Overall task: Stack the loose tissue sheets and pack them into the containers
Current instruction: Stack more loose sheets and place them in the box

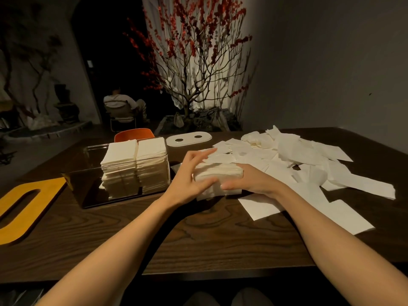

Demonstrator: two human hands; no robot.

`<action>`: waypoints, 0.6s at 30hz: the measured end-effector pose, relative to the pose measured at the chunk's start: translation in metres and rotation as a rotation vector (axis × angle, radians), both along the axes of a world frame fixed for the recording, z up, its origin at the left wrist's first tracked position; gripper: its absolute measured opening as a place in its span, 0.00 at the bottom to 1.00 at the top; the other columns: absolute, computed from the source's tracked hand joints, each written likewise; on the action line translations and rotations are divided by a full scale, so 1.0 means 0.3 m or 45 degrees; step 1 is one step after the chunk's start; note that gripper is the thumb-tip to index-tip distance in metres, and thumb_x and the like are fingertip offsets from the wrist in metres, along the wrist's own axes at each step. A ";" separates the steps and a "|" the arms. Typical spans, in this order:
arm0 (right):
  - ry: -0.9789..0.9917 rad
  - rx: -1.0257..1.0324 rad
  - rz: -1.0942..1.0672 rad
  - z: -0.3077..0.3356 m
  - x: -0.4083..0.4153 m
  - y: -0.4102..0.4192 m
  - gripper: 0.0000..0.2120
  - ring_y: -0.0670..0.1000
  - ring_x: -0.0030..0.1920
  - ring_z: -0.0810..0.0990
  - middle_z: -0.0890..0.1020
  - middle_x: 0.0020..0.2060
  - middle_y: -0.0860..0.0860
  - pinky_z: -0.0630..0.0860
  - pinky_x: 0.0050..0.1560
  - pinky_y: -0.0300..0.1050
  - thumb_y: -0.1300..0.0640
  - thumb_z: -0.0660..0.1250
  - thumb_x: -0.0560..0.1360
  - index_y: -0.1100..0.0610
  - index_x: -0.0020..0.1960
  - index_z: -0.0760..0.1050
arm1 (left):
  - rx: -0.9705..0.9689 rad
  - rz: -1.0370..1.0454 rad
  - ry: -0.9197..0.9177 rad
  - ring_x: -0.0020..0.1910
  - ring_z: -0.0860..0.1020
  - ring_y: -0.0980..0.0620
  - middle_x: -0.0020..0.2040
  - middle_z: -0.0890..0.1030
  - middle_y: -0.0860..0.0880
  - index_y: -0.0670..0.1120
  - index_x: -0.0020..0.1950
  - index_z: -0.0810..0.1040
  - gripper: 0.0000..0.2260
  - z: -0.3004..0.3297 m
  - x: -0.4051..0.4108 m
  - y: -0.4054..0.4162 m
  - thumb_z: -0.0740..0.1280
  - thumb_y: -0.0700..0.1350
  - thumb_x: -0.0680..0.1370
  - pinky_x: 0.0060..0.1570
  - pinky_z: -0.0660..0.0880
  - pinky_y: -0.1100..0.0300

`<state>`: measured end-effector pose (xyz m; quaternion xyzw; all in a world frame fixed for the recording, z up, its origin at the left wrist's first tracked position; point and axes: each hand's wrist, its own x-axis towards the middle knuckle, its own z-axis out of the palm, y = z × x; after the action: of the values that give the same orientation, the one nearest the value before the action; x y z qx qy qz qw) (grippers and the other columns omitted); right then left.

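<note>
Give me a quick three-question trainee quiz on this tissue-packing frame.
1. True or false: the clear container already holds two stacks of tissues.
2. What do the left hand and right hand hold between them?
A. the yellow lid
B. a tissue stack
C. the white lid
3. On which side of the held tissue stack do the loose sheets lie?

Key: 1 true; 2 B; 3 the person's right.
</note>
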<state>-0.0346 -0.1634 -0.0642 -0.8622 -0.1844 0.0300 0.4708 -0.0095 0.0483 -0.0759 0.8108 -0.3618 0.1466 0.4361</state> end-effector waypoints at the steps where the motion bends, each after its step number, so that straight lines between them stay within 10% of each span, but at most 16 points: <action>1: 0.005 -0.004 -0.008 0.001 0.000 0.001 0.28 0.41 0.61 0.74 0.76 0.61 0.41 0.71 0.63 0.38 0.49 0.74 0.71 0.44 0.68 0.68 | 0.021 -0.001 -0.066 0.63 0.68 0.62 0.61 0.68 0.55 0.60 0.73 0.66 0.26 0.000 -0.001 -0.004 0.70 0.52 0.76 0.61 0.65 0.72; 7: 0.024 0.001 -0.038 0.006 0.005 -0.004 0.28 0.40 0.55 0.75 0.76 0.56 0.41 0.73 0.53 0.31 0.53 0.74 0.71 0.50 0.68 0.67 | 0.037 -0.038 0.035 0.63 0.69 0.62 0.63 0.70 0.54 0.58 0.72 0.67 0.26 -0.001 -0.006 -0.010 0.68 0.55 0.75 0.61 0.67 0.71; 12: 0.042 -0.014 -0.092 0.011 0.009 -0.012 0.26 0.38 0.50 0.73 0.73 0.51 0.38 0.69 0.41 0.20 0.55 0.74 0.71 0.51 0.65 0.66 | -0.118 -0.112 0.705 0.64 0.71 0.54 0.68 0.69 0.46 0.53 0.76 0.51 0.43 0.015 0.018 0.020 0.76 0.41 0.71 0.64 0.68 0.62; 18: 0.127 0.017 0.005 -0.008 0.019 -0.002 0.25 0.43 0.59 0.76 0.78 0.60 0.43 0.73 0.58 0.34 0.54 0.73 0.72 0.48 0.67 0.71 | -0.109 0.051 0.880 0.64 0.72 0.50 0.67 0.72 0.48 0.50 0.71 0.62 0.46 -0.001 0.062 0.033 0.81 0.51 0.58 0.67 0.69 0.51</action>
<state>-0.0290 -0.1639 -0.0666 -0.8560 -0.1626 0.0727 0.4852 0.0089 0.0582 -0.0762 0.8005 -0.1703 -0.1130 0.5634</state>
